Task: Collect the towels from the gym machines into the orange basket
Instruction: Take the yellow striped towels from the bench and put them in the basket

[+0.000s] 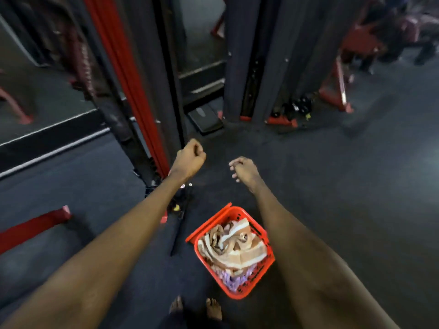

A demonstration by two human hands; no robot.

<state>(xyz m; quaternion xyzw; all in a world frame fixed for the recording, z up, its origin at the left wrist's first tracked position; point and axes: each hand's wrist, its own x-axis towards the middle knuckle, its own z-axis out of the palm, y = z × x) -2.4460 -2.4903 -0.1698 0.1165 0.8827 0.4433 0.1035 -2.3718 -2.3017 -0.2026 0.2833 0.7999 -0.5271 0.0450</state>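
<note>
Bare feet (197, 309): at the bottom edge, just on the near side of the orange basket (240, 294), toes pointing towards it.
Orange basket: stands on the dark floor between the two outstretched forearms, within easy reach for a drop from above.
Towels: a tan-and-white striped towel (237, 248) lies crumpled on top inside the basket, with a lilac towel (234, 280) showing under it at the near corner. The basket looks well filled.
Left hand (190, 157): beyond the basket and to its left, curled into a fist with nothing in it.
Right hand (244, 168): beyond the basket, near the left hand but apart from it, fingers loosely bent downwards and also empty.
Likely step: with both hands empty and stretched out past the basket, a towel has probably just gone in, or the reach is for the next machine. No uncollected towel shows on any machine.
Black bar (180, 224): lies on the floor just left of the basket, a thing to trip on.
Red frame foot (35, 224): on the floor well to the left of the basket.
Red-and-black upright (133, 91): rises beyond the left hand, the nearest machine.
Black footplate (205, 117): on the floor far beyond the basket, between that upright and a dark column (249, 55).
Red machine base (335, 91): far beyond the basket to the right, blurred.
</note>
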